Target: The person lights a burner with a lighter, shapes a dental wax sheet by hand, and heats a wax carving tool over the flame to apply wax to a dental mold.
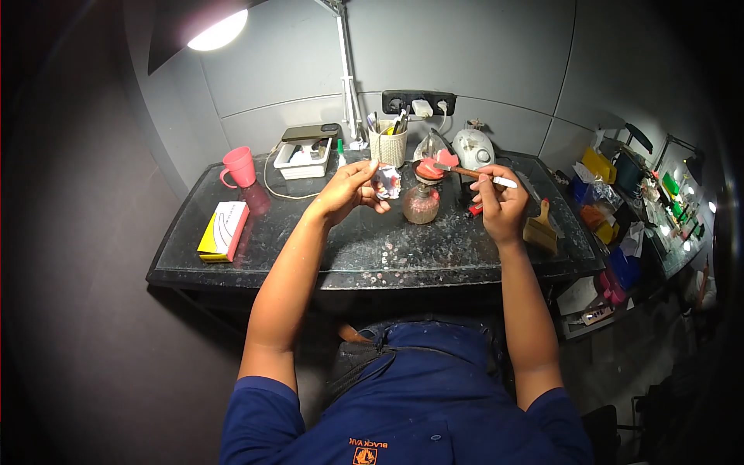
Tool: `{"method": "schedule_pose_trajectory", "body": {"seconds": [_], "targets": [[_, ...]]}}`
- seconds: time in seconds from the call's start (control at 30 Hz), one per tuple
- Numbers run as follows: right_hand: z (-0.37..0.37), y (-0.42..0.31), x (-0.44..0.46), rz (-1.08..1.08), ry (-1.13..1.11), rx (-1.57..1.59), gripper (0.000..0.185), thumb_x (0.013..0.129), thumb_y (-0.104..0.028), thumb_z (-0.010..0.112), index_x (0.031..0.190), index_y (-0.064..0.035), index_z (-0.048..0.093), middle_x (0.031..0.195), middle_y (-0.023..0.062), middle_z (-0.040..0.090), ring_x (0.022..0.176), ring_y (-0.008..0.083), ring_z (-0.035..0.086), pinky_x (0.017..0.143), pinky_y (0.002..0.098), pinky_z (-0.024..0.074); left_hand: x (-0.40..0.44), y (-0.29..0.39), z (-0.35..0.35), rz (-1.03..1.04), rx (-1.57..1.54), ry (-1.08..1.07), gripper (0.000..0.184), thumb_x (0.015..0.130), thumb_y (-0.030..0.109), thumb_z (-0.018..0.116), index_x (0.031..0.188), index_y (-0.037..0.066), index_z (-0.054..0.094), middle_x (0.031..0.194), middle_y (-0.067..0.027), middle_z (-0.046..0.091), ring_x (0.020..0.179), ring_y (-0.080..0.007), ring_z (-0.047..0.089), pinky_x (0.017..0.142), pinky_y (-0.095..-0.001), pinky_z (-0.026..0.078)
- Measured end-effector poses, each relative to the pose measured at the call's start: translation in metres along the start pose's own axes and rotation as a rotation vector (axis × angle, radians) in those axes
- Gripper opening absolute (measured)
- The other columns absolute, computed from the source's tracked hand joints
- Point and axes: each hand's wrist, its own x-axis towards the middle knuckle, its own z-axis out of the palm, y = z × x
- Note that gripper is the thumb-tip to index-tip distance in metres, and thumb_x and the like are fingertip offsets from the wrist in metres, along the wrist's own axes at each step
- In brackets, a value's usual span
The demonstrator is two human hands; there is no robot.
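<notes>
My left hand is closed on a small shiny, clear-looking piece with reddish marks, held above the desk. In my right hand is a slim tool with a brown shaft and a white end, pinched between the fingers. Its metal tip points left, over a red lump of material in a small dish. Just below that dish stands a round glass burner. Whether the tool's tip touches the red material, I cannot tell.
On the black desk are a pink mug, a yellow and white box, a white tray, a pen holder, a white rounded device and a wide brush. A lamp hangs above.
</notes>
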Motion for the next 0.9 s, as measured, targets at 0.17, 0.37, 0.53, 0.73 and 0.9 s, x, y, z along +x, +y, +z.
{"method": "schedule_pose_trajectory", "body": {"seconds": [0.17,0.37,0.53,0.73,0.9], "targets": [[-0.001,-0.003,0.002,0.029,-0.008,0.048,0.01,0.096,-0.006,0.061,0.1,0.0024,0.064,0.079,0.0057,0.067,0.066,0.0078,0.065,0.057,0.0224,0.0543,0.0,-0.001,-0.001,-0.003,-0.017,-0.011,0.05,0.102,0.042,0.052,0.124,-0.003,0.055,0.091,-0.0123,0.067,0.072,-0.025,0.07,0.069,-0.0387,0.06],[-0.003,0.007,-0.002,0.174,-0.032,0.125,0.011,0.096,-0.007,0.06,0.099,0.0035,0.064,0.081,0.0084,0.068,0.066,0.0092,0.065,0.055,0.0223,0.054,0.0,-0.001,-0.002,0.002,-0.007,-0.015,0.049,0.102,0.042,0.052,0.123,-0.003,0.055,0.091,-0.0118,0.067,0.072,-0.0255,0.07,0.068,-0.0391,0.06],[0.0,0.02,-0.005,0.208,0.004,0.203,0.012,0.095,-0.007,0.06,0.099,0.0035,0.064,0.085,0.0104,0.068,0.068,0.0118,0.067,0.053,0.0237,0.0551,-0.001,0.0,0.0,0.0,-0.008,-0.003,0.049,0.103,0.041,0.052,0.123,-0.003,0.055,0.091,-0.0118,0.066,0.072,-0.0258,0.07,0.067,-0.0393,0.061],[0.0,0.017,-0.002,0.333,0.053,0.285,0.014,0.097,-0.006,0.057,0.101,0.0055,0.063,0.087,0.0171,0.069,0.069,0.0167,0.069,0.052,0.0248,0.0557,-0.002,0.002,0.001,0.02,-0.033,-0.025,0.051,0.103,0.042,0.051,0.126,-0.003,0.053,0.096,-0.014,0.068,0.074,-0.026,0.071,0.069,-0.0394,0.06],[0.009,-0.007,-0.007,0.305,-0.003,0.384,0.016,0.096,-0.008,0.058,0.1,0.0065,0.064,0.086,0.0177,0.069,0.068,0.0166,0.069,0.053,0.0254,0.0563,0.0,-0.001,-0.004,0.026,-0.07,-0.091,0.055,0.102,0.045,0.05,0.13,-0.003,0.051,0.101,-0.0164,0.07,0.077,-0.0264,0.071,0.071,-0.0394,0.06]]}}
